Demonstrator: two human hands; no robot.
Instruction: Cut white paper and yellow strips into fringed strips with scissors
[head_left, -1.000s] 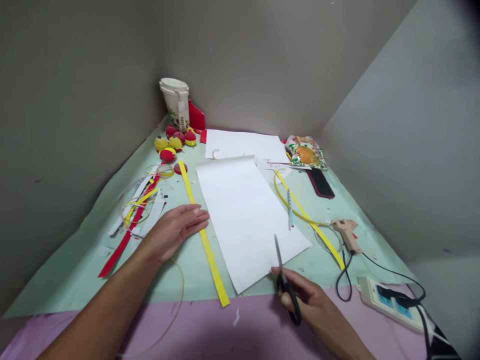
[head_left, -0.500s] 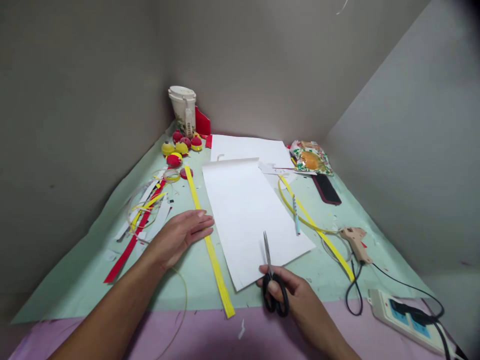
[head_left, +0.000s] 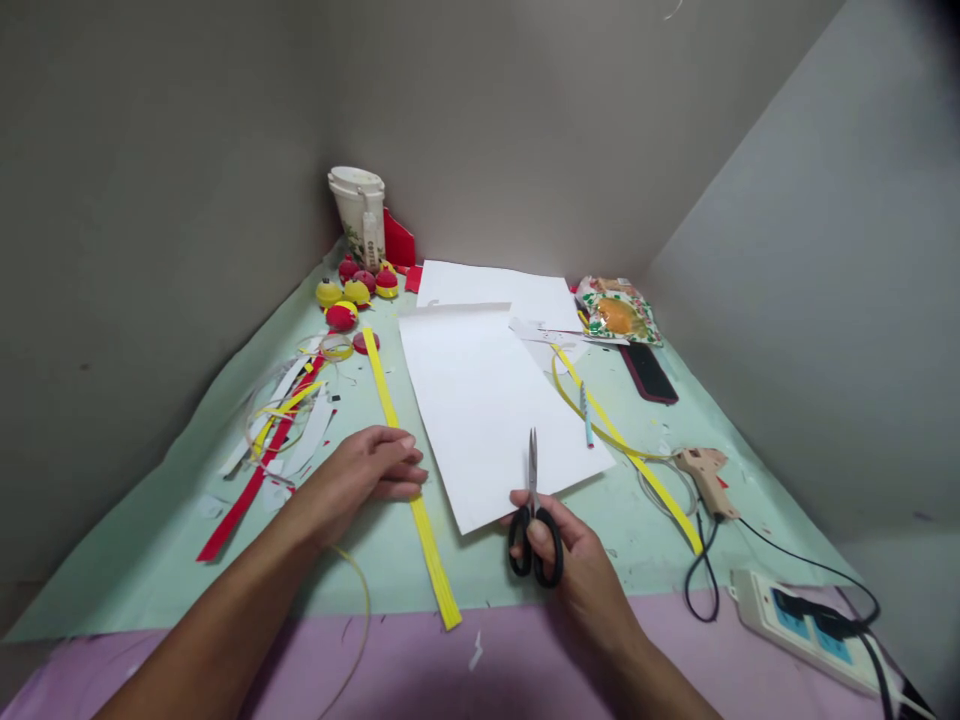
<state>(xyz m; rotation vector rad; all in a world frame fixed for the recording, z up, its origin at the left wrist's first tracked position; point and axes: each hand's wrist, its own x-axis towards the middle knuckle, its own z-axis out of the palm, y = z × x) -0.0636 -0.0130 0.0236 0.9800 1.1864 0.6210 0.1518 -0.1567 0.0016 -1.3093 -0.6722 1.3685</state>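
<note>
My left hand (head_left: 375,468) rests across a long yellow strip (head_left: 433,560), its fingers loosely extended and holding nothing that I can see. Its fingertips lie just left of a white paper sheet (head_left: 487,400). In my right hand (head_left: 581,565) is a pair of black-handled scissors (head_left: 533,500), with the blades pointing away from me and slightly parted. The right fingers are at the sheet's near edge and partly hidden by the scissors; whether they touch it I cannot tell.
Left lie red, yellow and white scraps (head_left: 281,440); behind them stand red-and-yellow balls (head_left: 342,317) and a white cup (head_left: 356,205). Right are a pen (head_left: 586,415), yellow strips (head_left: 660,490), a phone (head_left: 649,374), a glue gun (head_left: 705,480) and a power strip (head_left: 806,630).
The white sheet has slid a little away from me. My right hand and the scissors have moved forward, and my left fingers have curled slightly.
</note>
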